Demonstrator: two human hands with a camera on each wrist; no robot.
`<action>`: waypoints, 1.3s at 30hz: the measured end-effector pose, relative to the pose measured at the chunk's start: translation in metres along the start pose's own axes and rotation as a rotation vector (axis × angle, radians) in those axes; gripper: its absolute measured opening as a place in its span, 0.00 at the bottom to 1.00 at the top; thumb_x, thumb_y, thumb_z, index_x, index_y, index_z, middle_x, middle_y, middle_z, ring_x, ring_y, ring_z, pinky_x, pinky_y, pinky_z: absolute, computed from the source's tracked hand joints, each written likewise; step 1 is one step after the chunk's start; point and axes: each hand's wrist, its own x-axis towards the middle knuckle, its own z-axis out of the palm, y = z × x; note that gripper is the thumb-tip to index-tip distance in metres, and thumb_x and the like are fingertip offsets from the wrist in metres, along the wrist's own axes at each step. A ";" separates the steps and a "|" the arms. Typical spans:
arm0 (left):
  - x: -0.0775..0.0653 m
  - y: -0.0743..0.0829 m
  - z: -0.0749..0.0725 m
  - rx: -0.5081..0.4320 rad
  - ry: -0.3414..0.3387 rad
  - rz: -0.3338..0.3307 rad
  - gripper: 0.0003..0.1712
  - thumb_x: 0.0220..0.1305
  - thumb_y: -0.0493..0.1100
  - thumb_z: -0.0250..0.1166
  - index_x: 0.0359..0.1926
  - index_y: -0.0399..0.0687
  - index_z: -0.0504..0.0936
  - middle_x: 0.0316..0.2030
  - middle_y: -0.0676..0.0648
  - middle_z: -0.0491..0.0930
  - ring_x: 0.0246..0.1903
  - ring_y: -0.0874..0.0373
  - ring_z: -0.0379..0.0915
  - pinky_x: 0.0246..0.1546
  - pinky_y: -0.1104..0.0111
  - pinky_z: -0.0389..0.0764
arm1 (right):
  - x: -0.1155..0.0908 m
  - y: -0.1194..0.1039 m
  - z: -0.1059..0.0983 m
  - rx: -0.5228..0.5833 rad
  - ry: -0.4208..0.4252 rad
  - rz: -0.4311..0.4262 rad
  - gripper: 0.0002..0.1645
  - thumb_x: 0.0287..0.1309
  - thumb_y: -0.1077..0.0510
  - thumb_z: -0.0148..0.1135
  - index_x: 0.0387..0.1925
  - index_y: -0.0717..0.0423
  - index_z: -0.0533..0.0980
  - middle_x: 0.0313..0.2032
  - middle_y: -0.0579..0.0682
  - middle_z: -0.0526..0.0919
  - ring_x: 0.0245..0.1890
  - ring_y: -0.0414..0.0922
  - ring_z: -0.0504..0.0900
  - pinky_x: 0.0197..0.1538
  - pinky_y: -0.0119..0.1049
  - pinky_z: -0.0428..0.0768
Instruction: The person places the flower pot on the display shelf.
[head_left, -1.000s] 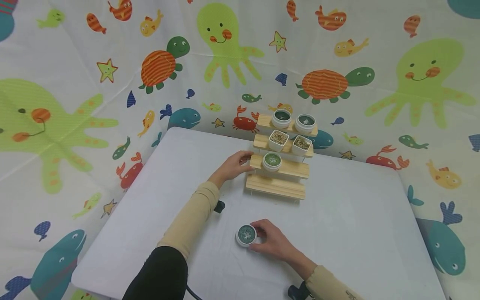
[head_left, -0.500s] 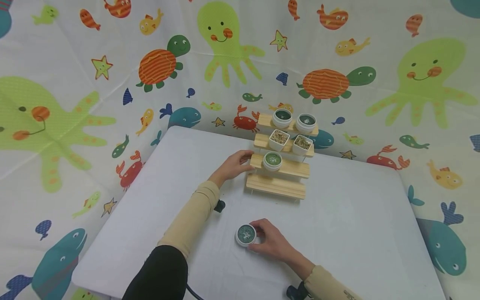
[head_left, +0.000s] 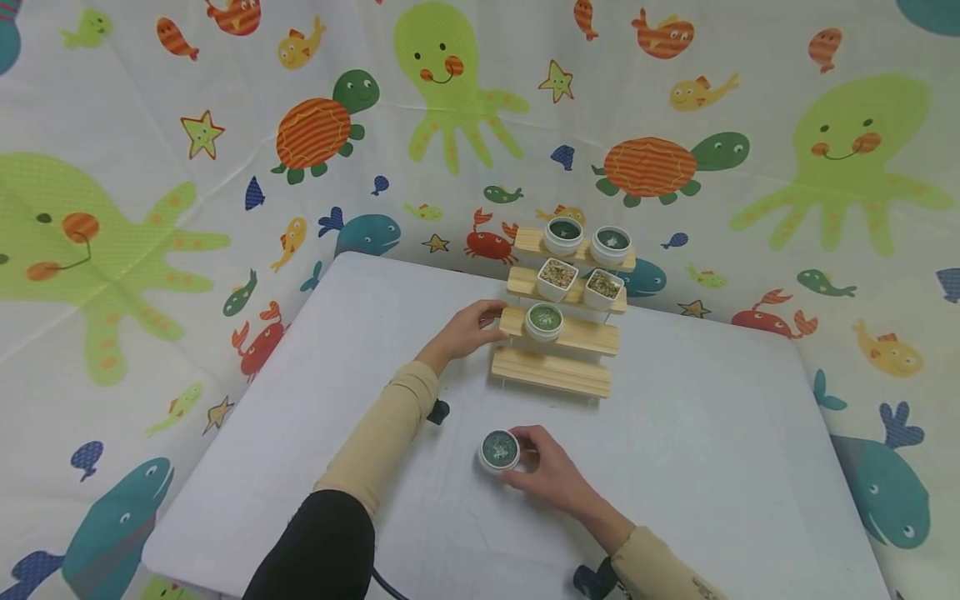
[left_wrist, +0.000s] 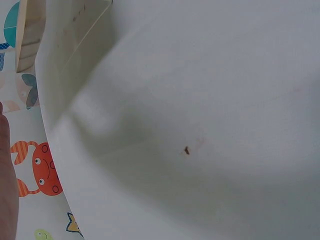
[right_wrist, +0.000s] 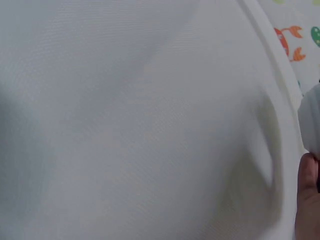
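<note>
My right hand (head_left: 551, 471) pinches a small round white pot (head_left: 498, 452) between thumb and fingers, over the near part of the table; its top is dusty blue-green with a pale pattern. In the right wrist view, the pot's white side (right_wrist: 310, 120) shows at the edge, with a fingertip below it. My left hand (head_left: 459, 335) grips the left end of a four-step wooden display stand (head_left: 551, 372), at its second step from the bottom. That step carries a green-topped round pot (head_left: 543, 322). Only a strip of the left hand shows in the left wrist view.
Higher up, two square white pots (head_left: 557, 279) with grainy tops share one step, and two dark-topped round pots (head_left: 564, 236) stand on the top step. A white cloth covers the table (head_left: 697, 433). Behind hangs a sea-animal curtain (head_left: 465, 100).
My right hand has moved the white pot slightly away from me and to the right, toward the stand. The left hand keeps its place at the stand's end.
</note>
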 end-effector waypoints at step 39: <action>-0.002 0.002 -0.001 -0.005 0.001 0.010 0.37 0.55 0.48 0.67 0.64 0.47 0.63 0.61 0.49 0.67 0.62 0.59 0.62 0.66 0.72 0.65 | 0.026 -0.026 -0.071 0.256 0.243 0.171 0.42 0.44 0.49 0.71 0.59 0.54 0.62 0.57 0.49 0.68 0.58 0.44 0.71 0.61 0.33 0.75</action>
